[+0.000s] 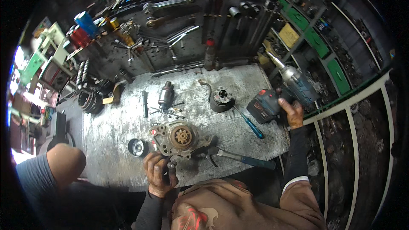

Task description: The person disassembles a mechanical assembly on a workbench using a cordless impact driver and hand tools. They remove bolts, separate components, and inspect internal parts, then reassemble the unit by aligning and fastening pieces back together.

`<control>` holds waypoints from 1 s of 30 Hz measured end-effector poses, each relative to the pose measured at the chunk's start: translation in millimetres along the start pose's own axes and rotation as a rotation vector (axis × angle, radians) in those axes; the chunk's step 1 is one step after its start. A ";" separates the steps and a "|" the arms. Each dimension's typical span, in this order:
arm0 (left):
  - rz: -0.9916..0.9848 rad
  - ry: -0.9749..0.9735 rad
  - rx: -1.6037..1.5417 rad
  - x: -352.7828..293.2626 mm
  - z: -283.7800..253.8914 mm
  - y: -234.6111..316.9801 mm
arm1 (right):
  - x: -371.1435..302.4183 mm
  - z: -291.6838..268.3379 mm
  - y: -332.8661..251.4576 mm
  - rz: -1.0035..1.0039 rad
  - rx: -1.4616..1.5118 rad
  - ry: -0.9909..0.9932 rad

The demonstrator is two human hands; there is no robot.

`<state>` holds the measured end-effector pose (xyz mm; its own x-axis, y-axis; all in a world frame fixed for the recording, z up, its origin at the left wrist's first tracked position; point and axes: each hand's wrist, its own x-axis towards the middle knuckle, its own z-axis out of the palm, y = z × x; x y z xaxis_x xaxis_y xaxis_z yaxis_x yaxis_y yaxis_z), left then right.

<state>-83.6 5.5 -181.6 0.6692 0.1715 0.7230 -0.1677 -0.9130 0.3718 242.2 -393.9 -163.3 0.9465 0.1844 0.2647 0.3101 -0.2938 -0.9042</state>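
We have our left hand (159, 173) at the near edge of the metal bench (115, 123), fingers curled shut around a small dark stubby part (172, 169) that we cannot identify, and the rusty round housing with the toothed gear in its centre (181, 137) lies just beyond that hand, touching or nearly touching the fingertips. Our right hand (293, 114) is well apart, stretched out to the far right edge of the bench, closed around the grip of the blue cordless impact driver (294, 86), whose nose points up and away to the left while its battery pack (263, 106) rests on the benchtop. So the housing sits close ahead of the left hand and down-left of the right; the driver's long axis is tilted away from it. Between the right hand and the housing lie a blue-handled screwdriver (251, 125) and, nearer us, blue-handled pliers (238, 157) running out rightward from the housing. Just left of the left hand sits a small shiny cup-shaped part (136, 147); farther ahead are a small cylindrical armature-like piece (165, 94), loose bolts (168, 111) and a round black hub (222, 99). Another person's elbow (66, 162) is off to our left.
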 end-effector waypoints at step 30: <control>0.042 0.019 -0.170 2.0 3.7 -6.1 | -78.8 55.8 -269.3 -0.174 -0.538 -1.049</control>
<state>-78.6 10.1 -184.6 0.6454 0.1430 0.7504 -0.3165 -0.8440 0.4331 79.1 -277.0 40.6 0.4311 0.8640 -0.2600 0.6613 -0.4986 -0.5604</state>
